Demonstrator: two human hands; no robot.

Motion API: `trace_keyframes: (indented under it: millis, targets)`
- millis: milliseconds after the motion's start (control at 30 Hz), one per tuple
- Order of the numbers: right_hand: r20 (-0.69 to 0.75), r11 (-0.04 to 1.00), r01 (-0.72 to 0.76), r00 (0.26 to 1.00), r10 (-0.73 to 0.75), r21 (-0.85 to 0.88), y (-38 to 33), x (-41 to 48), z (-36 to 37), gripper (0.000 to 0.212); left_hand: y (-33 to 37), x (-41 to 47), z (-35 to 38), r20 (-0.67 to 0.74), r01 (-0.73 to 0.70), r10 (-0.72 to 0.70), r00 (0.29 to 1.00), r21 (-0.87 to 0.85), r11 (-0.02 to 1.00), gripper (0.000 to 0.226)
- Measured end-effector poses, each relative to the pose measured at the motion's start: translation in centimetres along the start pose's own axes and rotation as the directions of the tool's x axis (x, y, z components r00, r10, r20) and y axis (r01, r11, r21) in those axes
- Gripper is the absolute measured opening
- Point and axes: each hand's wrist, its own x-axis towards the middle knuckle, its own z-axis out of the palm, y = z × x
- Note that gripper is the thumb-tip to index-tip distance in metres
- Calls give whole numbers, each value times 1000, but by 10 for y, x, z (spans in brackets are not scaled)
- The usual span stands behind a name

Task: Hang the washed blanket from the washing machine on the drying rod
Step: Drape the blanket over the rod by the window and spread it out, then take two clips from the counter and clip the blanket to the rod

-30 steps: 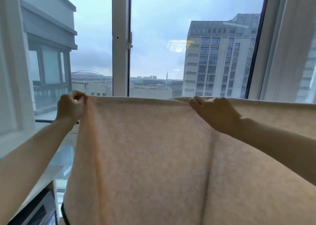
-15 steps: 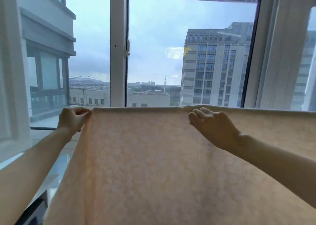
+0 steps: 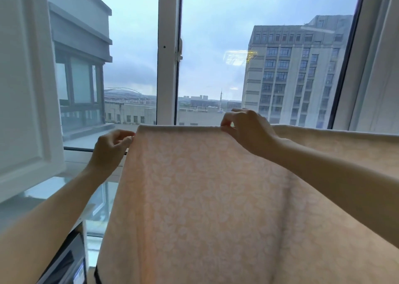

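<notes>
A pale peach blanket (image 3: 205, 197) with a faint leaf pattern hangs in a broad sheet in front of the window, its top fold running level across the view. The rod beneath that fold is hidden by the cloth; a short dark stub (image 3: 126, 153) shows at the left edge. My left hand (image 3: 110, 148) pinches the blanket's left edge just below the top corner. My right hand (image 3: 246, 130) pinches the top fold near the middle. More blanket stretches off to the right behind my right forearm.
A large window with a white centre post (image 3: 167, 52) stands right behind the blanket. An open white window sash (image 3: 26, 85) juts in at the left. A dark appliance corner (image 3: 69, 262) shows at the bottom left. A pale curtain (image 3: 380, 67) hangs at the right.
My left hand slid a little right and down along the blanket's left edge. My right hand went from lying over the top fold to pinching it. The view shifted slightly.
</notes>
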Motion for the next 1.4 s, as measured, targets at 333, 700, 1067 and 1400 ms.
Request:
trace_keyframes:
  millis: [333, 700, 1067, 1400]
  targets:
    - [-41, 996, -64, 997, 61, -65, -4, 11, 2, 14, -10, 19, -10, -142, 82, -74, 987, 52, 995, 16]
    - [15, 987, -155, 988, 156, -39, 0, 20, 19, 18, -27, 49, 8, -87, 159, -156, 984, 26, 987, 14]
    - [36, 985, 88, 996, -84, -146, -29, 6, 39, 35, -21, -27, 43, 34, 70, -67, 997, -111, 991, 41]
    - [37, 963, 268, 963, -267, -39, -67, 27, 70, 39, -58, -56, 21, 48, 123, -134, 990, 193, 973, 11]
